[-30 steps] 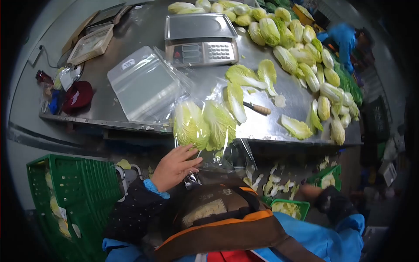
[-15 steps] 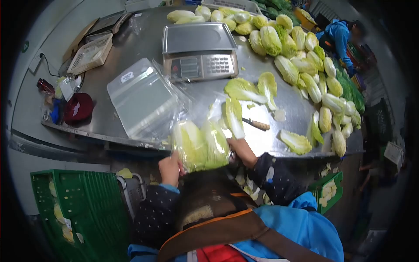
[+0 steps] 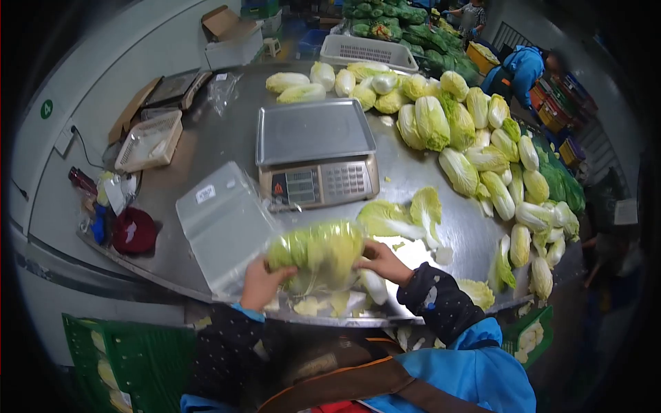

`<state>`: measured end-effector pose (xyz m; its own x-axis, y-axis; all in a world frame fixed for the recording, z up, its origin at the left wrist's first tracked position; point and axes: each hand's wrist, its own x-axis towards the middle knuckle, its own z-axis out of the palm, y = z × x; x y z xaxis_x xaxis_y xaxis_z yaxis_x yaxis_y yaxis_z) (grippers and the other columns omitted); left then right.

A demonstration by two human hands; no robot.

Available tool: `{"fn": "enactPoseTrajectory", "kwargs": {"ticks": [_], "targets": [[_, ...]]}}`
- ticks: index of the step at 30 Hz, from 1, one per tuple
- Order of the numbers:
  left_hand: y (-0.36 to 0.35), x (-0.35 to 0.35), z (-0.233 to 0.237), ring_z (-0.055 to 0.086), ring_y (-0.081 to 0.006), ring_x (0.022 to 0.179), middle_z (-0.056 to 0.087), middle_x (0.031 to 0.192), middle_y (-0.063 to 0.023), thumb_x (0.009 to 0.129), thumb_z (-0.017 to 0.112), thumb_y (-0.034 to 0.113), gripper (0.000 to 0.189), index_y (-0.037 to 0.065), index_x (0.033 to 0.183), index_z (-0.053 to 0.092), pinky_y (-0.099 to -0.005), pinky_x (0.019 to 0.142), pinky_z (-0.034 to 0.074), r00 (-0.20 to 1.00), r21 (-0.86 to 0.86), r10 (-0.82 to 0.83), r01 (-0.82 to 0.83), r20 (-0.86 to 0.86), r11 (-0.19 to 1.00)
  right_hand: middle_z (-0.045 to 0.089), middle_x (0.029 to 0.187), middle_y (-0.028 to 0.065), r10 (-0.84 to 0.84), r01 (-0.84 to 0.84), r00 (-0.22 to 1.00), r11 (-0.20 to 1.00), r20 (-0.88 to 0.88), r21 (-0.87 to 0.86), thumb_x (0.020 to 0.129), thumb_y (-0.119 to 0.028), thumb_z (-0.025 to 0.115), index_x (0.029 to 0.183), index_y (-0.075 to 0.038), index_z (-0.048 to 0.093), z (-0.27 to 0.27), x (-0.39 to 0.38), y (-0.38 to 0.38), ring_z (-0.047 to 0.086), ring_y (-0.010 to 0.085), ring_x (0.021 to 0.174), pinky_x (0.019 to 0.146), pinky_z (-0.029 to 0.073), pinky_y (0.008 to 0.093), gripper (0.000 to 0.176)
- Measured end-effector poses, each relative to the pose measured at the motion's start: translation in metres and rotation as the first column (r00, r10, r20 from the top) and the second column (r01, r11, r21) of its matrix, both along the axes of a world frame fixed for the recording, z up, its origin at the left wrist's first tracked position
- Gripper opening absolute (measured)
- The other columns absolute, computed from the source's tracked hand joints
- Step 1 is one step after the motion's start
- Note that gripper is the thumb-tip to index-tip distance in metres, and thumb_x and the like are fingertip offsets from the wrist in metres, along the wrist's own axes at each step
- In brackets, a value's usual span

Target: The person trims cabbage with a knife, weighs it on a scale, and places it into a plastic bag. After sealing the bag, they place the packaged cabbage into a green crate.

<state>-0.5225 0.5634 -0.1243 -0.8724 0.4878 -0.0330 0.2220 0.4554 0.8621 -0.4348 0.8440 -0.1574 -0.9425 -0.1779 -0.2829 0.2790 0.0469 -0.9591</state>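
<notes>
Between my two hands is a clear plastic bag of napa cabbage [image 3: 317, 251], lifted above the table's near edge and slightly blurred. My left hand [image 3: 264, 282] grips its left end, thumb toward me. My right hand [image 3: 384, 261] holds the right end with bent fingers. Just beyond the bag stands a digital scale [image 3: 320, 186] with a bare metal pan [image 3: 313, 131]. A stack of flat clear bags [image 3: 224, 220] lies to the left. Loose cabbage leaves [image 3: 385, 219] are right of the scale, and leaf scraps [image 3: 311, 305] lie below the bag.
Many whole napa cabbages [image 3: 458, 168] cover the table's right and far sides. A white basket [image 3: 368, 51] stands at the back, a smaller one [image 3: 148, 141] at the left by a dark red cap [image 3: 134, 230]. Green crates [image 3: 148, 358] flank me below. A person in blue [image 3: 516, 72] bends at far right.
The bagged cabbage has moved up and forward over the table, tilting from upright toward lying sideways. Both hands moved with it. My view has tilted up, and the knife is no longer visible.
</notes>
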Motion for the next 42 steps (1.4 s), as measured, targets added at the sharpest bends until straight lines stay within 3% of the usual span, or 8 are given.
{"fn": "enactPoseTrajectory", "kwargs": {"ticks": [4, 13, 17, 22, 30, 36, 38, 42], "targets": [[0.077, -0.099, 0.067, 0.062, -0.0172, 0.079, 0.066, 0.09, -0.0143, 0.085, 0.064, 0.028, 0.038, -0.004, 0.105, 0.06, -0.0306, 0.071, 0.048, 0.927, 0.4, 0.144, -0.285, 0.348, 0.871, 0.047, 0.126, 0.0108, -0.473, 0.374, 0.877, 0.783, -0.085, -0.498, 0.094, -0.036, 0.048, 0.134, -0.001, 0.034, 0.075, -0.092, 0.012, 0.045, 0.0169, 0.115, 0.097, 0.037, 0.03, 0.055], [0.187, -0.333, -0.103, 0.063, -0.0229, 0.08, 0.066, 0.087, -0.0171, 0.089, 0.054, 0.036, 0.04, -0.003, 0.097, 0.061, -0.0365, 0.073, 0.046, 0.954, 0.325, 0.236, -0.285, 0.184, 0.902, 0.061, 0.106, 0.0182, -0.514, 0.62, 0.779, 0.716, -0.36, 0.321, 0.093, -0.041, 0.045, 0.115, 0.002, 0.051, 0.025, -0.288, 0.106, 0.059, 0.0262, 0.095, 0.083, 0.043, 0.0362, 0.049], [0.15, -0.305, -0.046, 0.056, -0.0269, 0.099, 0.056, 0.114, -0.0166, 0.088, 0.052, 0.047, 0.055, 0.002, 0.118, 0.051, -0.041, 0.076, 0.045, 0.893, 0.131, 0.285, -0.348, 0.349, 0.928, 0.06, 0.103, 0.0233, -0.362, 0.442, 0.891, 0.549, -0.275, 0.709, 0.092, -0.052, 0.035, 0.114, 0.003, 0.05, 0.022, -0.285, 0.151, 0.06, 0.0297, 0.093, 0.08, 0.045, 0.0369, 0.061], [0.095, -0.313, 0.027, 0.05, -0.0261, 0.093, 0.047, 0.106, -0.0128, 0.082, 0.052, 0.06, 0.078, 0.0, 0.13, 0.039, -0.0407, 0.076, 0.046, 0.729, 0.051, 0.435, -0.538, 0.529, 0.841, 0.056, 0.107, 0.0202, -0.512, 0.508, 0.859, 0.842, -0.027, 0.183, 0.088, -0.056, 0.045, 0.129, 0.002, 0.04, 0.074, -0.244, 0.211, 0.062, 0.0269, 0.083, 0.067, 0.052, 0.0345, 0.071], [0.153, -0.3, -0.011, 0.058, -0.0229, 0.07, 0.059, 0.077, -0.0129, 0.066, 0.056, 0.077, 0.092, -0.007, 0.103, 0.06, -0.0337, 0.064, 0.049, 0.899, -0.318, 0.331, -0.236, 0.288, 0.918, 0.052, 0.111, 0.027, -0.411, 0.368, 0.902, 0.89, 0.128, 0.269, 0.079, -0.069, 0.049, 0.135, 0.005, 0.03, 0.063, -0.272, 0.156, 0.06, 0.0311, 0.093, 0.081, 0.049, 0.0385, 0.095], [0.176, -0.239, 0.001, 0.059, -0.0214, 0.096, 0.059, 0.102, -0.0139, 0.072, 0.078, 0.029, 0.061, -0.006, 0.111, 0.047, -0.0349, 0.083, 0.048, 0.96, 0.405, 0.115, -0.214, 0.254, 0.889, 0.057, 0.113, 0.0105, -0.385, 0.401, 0.905, 0.914, -0.18, 0.057, 0.083, -0.027, 0.066, 0.125, 0.0, 0.044, 0.055, -0.259, 0.087, 0.054, 0.0179, 0.101, 0.088, 0.042, 0.0315, 0.054], [0.146, -0.208, 0.024, 0.057, -0.0228, 0.099, 0.054, 0.113, -0.0196, 0.062, 0.085, 0.023, 0.091, -0.011, 0.122, 0.025, -0.0321, 0.083, 0.048, 0.88, 0.451, 0.155, -0.373, 0.45, 0.81, 0.059, 0.111, 0.0083, -0.365, 0.372, 0.923, 0.928, -0.122, 0.036, 0.088, -0.024, 0.061, 0.123, -0.002, 0.047, 0.057, -0.245, 0.064, 0.056, 0.0159, 0.099, 0.085, 0.044, 0.0292, 0.043], [0.047, -0.148, 0.076, 0.049, -0.0271, 0.111, 0.05, 0.117, -0.0218, 0.065, 0.081, 0.028, 0.084, -0.009, 0.121, 0.03, -0.0323, 0.093, 0.039, 0.842, 0.421, 0.423, -0.535, 0.334, 0.732, 0.045, 0.13, 0.0125, -0.196, 0.157, 0.97, 0.956, -0.142, -0.25, 0.094, -0.028, 0.049, 0.136, -0.001, 0.031, 0.125, -0.206, -0.037, 0.046, 0.02, 0.117, 0.098, 0.036, 0.0309, 0.053]]}}
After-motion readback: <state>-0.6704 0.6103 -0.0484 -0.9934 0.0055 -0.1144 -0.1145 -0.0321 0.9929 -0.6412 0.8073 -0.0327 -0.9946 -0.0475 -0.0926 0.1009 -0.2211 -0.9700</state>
